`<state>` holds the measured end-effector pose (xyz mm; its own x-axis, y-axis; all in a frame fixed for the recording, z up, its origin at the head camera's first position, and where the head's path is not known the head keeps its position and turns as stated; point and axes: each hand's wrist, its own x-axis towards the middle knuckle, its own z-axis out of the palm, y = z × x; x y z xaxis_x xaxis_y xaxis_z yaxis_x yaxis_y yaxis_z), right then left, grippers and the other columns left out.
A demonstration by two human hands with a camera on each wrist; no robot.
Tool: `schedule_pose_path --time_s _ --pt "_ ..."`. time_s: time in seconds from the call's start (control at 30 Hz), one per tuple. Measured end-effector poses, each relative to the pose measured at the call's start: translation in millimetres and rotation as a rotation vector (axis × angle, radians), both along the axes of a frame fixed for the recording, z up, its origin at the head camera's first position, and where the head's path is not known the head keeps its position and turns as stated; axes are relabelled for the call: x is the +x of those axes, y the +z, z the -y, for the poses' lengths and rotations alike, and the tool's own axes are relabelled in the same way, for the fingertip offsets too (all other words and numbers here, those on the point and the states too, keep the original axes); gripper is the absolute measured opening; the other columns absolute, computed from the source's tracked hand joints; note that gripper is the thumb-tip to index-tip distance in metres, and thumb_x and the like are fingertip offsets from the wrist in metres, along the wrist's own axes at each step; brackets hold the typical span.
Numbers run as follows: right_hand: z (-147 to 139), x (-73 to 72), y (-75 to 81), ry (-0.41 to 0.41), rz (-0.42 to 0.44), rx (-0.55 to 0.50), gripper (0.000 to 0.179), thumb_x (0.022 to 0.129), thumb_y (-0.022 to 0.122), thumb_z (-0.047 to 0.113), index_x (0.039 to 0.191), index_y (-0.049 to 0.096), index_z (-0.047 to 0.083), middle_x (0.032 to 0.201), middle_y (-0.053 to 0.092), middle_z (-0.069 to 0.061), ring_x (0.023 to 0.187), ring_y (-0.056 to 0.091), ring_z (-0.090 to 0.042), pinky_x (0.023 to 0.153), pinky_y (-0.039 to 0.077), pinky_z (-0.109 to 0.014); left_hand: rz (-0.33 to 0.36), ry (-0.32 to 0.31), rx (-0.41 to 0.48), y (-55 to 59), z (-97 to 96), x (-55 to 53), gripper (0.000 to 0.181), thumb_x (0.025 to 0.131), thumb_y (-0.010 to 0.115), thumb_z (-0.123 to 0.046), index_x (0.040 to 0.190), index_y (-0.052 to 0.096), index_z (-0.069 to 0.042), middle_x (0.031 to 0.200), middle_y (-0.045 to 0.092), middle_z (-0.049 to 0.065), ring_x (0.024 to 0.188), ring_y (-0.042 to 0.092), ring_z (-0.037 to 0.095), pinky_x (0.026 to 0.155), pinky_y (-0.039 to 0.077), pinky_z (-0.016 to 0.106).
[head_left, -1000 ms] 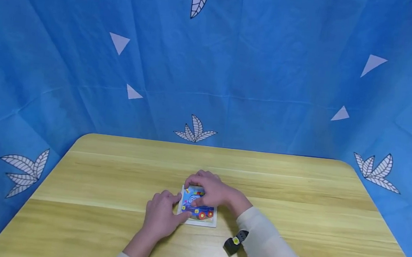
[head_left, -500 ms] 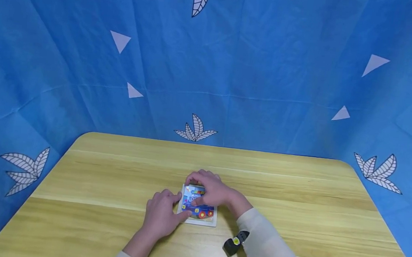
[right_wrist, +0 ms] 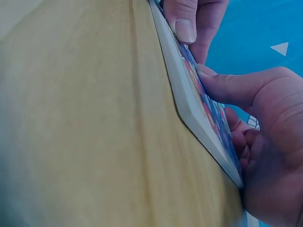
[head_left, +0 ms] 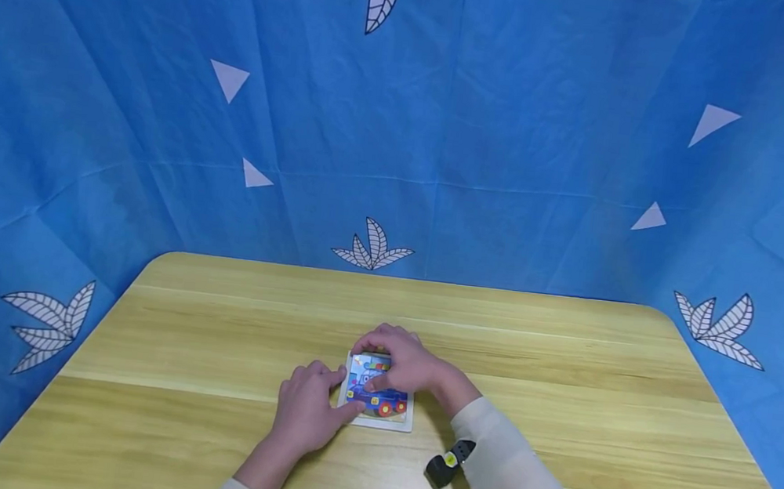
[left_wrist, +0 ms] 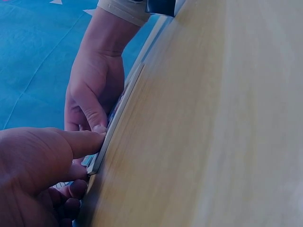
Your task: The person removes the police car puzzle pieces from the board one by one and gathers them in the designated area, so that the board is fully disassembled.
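A small square jigsaw puzzle (head_left: 376, 411) lies flat on the wooden table, its pale frame around a picture of a blue vehicle with red wheels. My left hand (head_left: 308, 408) holds it at the lower left, thumb over the frame onto the picture and index finger at the left edge. From the far right, my right hand (head_left: 403, 364) bends over it, thumb on the picture's middle and a curled finger at the top left corner. The right palm hides part of the picture. In the right wrist view, the puzzle's white side (right_wrist: 182, 97) shows close against the tabletop.
The wooden table (head_left: 595, 421) spreads out around both hands. A blue cloth (head_left: 502, 129) with white leaves and triangles hangs behind and beside it. A black strap device (head_left: 441, 470) with a yellow mark sits at the right wrist.
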<state>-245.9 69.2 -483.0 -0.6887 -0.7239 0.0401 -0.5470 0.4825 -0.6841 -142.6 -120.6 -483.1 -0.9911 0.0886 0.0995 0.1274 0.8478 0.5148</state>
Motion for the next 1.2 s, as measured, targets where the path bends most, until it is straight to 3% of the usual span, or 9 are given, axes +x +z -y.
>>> schedule_pose_path --time_s 0.7,1.03,1.2 --pt "-0.7 2.0 2.9 -0.023 0.091 -0.126 0.044 0.078 0.087 0.014 0.119 0.073 0.017 0.109 0.060 0.007 0.104 0.054 -0.017 0.096 0.040 -0.043 -0.001 0.002 0.000 1.5 0.6 -1.6 0.067 0.077 0.085 -0.043 0.124 0.068 0.001 0.098 0.059 0.004 0.086 0.049 0.023 0.076 0.037 0.043" --pt "-0.7 1.7 1.0 -0.025 0.131 -0.178 0.044 0.078 0.087 0.008 0.119 0.072 0.014 0.107 0.061 0.005 0.099 0.055 -0.015 0.089 0.045 -0.037 0.006 0.006 0.010 0.0 0.6 -1.3 0.066 0.078 0.085 -0.042 0.125 0.068 0.002 0.096 0.058 0.003 0.086 0.048 0.023 0.076 0.037 0.043" --pt "-1.3 1.9 0.1 -0.018 0.118 -0.173 0.044 0.079 0.085 0.007 0.120 0.072 0.014 0.107 0.061 0.005 0.099 0.055 -0.015 0.089 0.045 -0.036 0.018 0.012 0.015 0.3 0.6 -0.3 0.066 0.078 0.085 -0.042 0.125 0.068 0.001 0.096 0.058 0.002 0.087 0.048 0.023 0.077 0.037 0.043"
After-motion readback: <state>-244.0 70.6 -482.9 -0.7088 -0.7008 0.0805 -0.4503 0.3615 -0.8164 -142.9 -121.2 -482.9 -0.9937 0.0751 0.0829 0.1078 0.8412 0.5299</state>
